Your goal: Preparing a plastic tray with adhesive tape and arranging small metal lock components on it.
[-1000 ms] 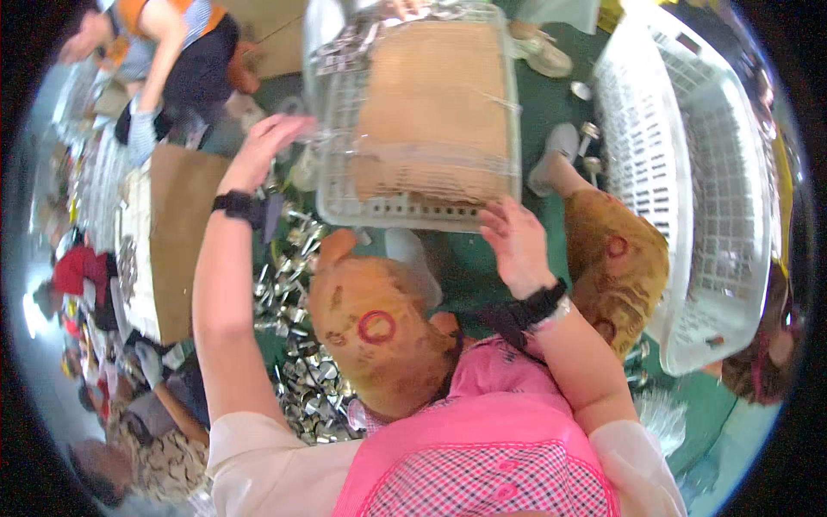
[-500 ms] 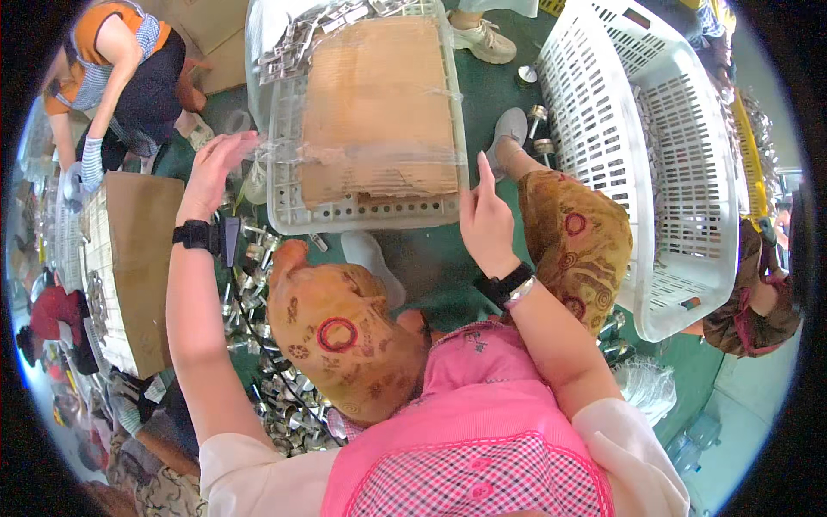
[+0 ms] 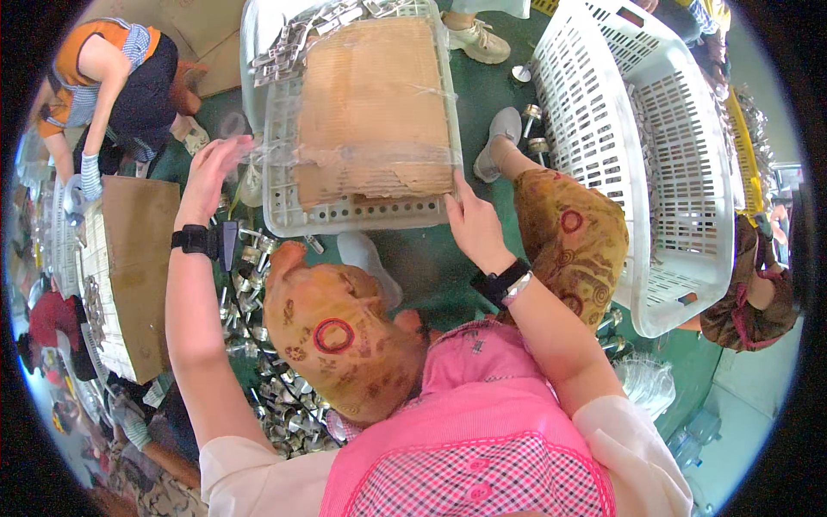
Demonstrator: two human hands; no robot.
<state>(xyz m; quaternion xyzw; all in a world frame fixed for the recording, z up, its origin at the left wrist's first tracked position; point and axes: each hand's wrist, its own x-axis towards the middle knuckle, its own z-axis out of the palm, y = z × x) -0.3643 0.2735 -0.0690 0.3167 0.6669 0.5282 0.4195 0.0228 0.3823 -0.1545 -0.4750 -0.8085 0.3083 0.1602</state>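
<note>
A white plastic crate (image 3: 269,194) stands in front of my knees with a sheet of brown cardboard (image 3: 375,95) lying on it. Clear plastic film (image 3: 280,155) stretches across the cardboard toward the crate's left side. My left hand (image 3: 211,177) is raised beside that side, its fingers drawn together around the film's end; the exact grip is partly hidden. At the crate's near right corner is my right hand (image 3: 475,222), index finger extended against the rim and the other fingers partly bent, with nothing visible in it. Metal pieces (image 3: 289,47) lie along the crate's far left edge.
A tall white slatted basket (image 3: 594,129) holding metal parts stands to the right. Loose metal parts (image 3: 289,405) cover the floor by my left leg. A cardboard-sided box (image 3: 138,267) is on the left, near a person in orange (image 3: 108,60). Another person's shoe (image 3: 478,41) is beyond the crate.
My right hand has moved left and slightly down, bringing its index finger to the crate's right rim. My left hand stays nearly in place with the film.
</note>
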